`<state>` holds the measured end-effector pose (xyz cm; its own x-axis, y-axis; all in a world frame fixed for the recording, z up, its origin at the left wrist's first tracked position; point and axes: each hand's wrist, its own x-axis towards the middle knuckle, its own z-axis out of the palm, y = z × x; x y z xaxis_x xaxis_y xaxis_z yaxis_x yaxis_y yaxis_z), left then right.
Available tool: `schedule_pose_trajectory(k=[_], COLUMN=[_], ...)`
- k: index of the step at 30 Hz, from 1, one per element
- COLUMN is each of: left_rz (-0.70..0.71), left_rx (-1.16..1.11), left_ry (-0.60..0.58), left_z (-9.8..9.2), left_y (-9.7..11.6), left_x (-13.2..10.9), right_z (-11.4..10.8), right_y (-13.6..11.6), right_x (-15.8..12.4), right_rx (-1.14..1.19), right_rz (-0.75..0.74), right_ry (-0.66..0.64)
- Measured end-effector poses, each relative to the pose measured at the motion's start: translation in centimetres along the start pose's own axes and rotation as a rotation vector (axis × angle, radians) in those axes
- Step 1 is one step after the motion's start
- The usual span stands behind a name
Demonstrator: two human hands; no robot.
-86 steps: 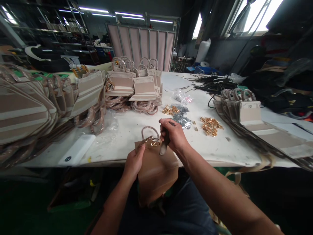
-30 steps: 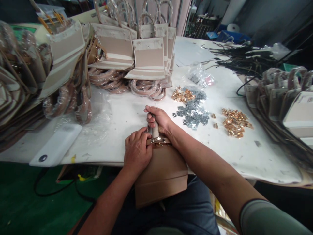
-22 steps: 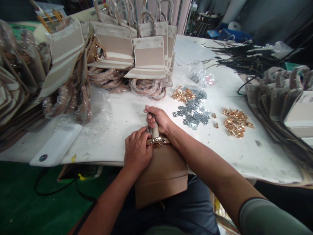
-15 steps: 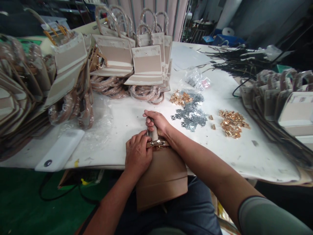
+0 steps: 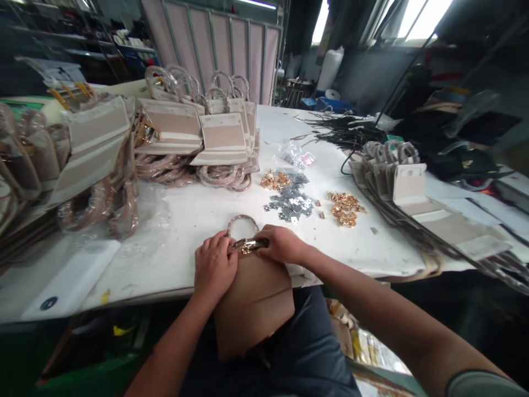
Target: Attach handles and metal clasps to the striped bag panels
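A brown handbag panel (image 5: 254, 300) hangs over the table's front edge towards my lap. Across its top run a brown strap and a shiny gold clasp (image 5: 247, 247). Behind the clasp rises a round carry handle (image 5: 242, 218) wrapped in clear film. My left hand (image 5: 215, 266) is closed on the panel's upper left, fingers by the strap's left end; its thumb lies near the clasp. My right hand (image 5: 284, 243) pinches the strap's right end beside the clasp, where it looks dark. The undersides of both grips are hidden.
Beyond my hands lie grey metal plates (image 5: 291, 198), gold fittings (image 5: 345, 208) and more gold pieces (image 5: 275, 180). Stacked bag panels (image 5: 225, 132) stand at the back left, others (image 5: 409, 184) at right. A white rectangular device (image 5: 76, 275) lies front left.
My right hand has let go of the upright carry handle and moved down right to the strap beside the clasp. My left hand stays on the panel. The camera view has tilted up and turned right.
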<state>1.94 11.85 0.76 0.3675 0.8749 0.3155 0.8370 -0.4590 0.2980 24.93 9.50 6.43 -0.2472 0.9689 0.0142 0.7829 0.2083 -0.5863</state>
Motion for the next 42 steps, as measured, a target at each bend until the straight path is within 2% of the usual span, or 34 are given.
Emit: schedule_pose_trajectory(k=[3, 6, 9, 13, 18, 22, 25, 29, 33, 38, 42], left_rz=[0.005, 0.003, 0.013, 0.048, 0.061, 0.066, 0.036, -0.030, -0.051, -0.144, -0.245], left_rx=[0.010, 0.015, 0.015, -0.022, -0.179, -0.353, -0.469, -0.572, -0.651, -0.752, -0.751], left_ry=[0.012, 0.020, 0.024, 0.061, 0.163, 0.278, 0.340, 0.326, 0.313, 0.356, 0.287], left_z=[0.0, 0.0, 0.1, 0.4, 0.6, 0.1, -0.3, -0.7, -1.4, -3.6, -5.4], left_y=[0.0, 0.2, 0.1, -0.5, -0.9, -0.4, -0.1, 0.2, 0.9, 2.6, 3.3], left_x=[0.1, 0.1, 0.1, 0.1, -0.3, -0.8, -1.1, -1.3, -2.0, -3.5, -5.1], right_z=[0.7, -0.6, -2.1, -2.8, -2.4, -2.0, -1.9, -1.8, -1.6, -2.1, -2.9], right_y=[1.1, 2.1, 2.8, 2.9, 2.1, 1.5, 1.1, 0.4, -0.3, -1.8, -3.6], right_x=[-0.3, -0.7, -1.1, -1.6, -3.7, -6.3, -7.8, -8.7, -9.5, -11.3, -13.0], right_rx=[-0.009, 0.077, 0.126, 0.163, 0.190, 0.203, 0.362, 0.551, 0.680, 0.801, 0.863], right_rz=[0.066, 0.220, 0.321, 0.300, 0.191, 0.182, 0.178, 0.224, 0.265, 0.305, 0.366], right_ry=[0.136, 0.264, 0.289, 0.239, 0.234, 0.327, 0.447, 0.530, 0.556, 0.550, 0.556])
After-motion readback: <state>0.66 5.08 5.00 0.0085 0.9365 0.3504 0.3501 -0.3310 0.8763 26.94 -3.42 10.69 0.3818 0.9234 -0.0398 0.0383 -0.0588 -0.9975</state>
